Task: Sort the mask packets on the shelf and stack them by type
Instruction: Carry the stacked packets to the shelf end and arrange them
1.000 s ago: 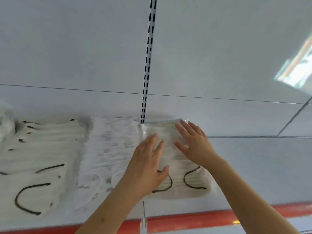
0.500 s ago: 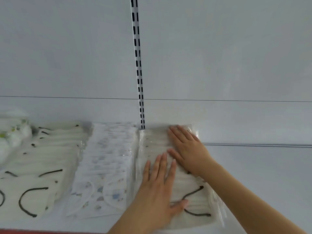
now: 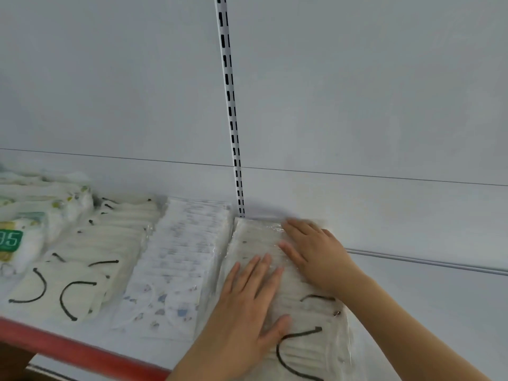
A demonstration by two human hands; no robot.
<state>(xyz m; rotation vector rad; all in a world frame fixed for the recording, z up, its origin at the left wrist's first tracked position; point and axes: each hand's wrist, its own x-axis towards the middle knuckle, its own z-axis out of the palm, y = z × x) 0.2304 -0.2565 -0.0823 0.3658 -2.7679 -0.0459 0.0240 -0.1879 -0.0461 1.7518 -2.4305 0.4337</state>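
Observation:
Several rows of clear-wrapped mask packets lie fanned on a white shelf. The right row holds white masks with black ear loops. My left hand lies flat on its near middle, fingers straight. My right hand presses flat on its far part near the back wall. To the left lies a row of white masks with small printed figures. Further left is another row with black loops.
At the far left, packets with green print lie in a loose pile. A slotted white upright runs up the back wall behind the rows. The shelf has a red front edge. Bare shelf extends to the right.
My left hand has slid from the near end up toward the middle of the right row. My right hand stays pressed on its far part. The view has shifted, bringing the left piles into sight.

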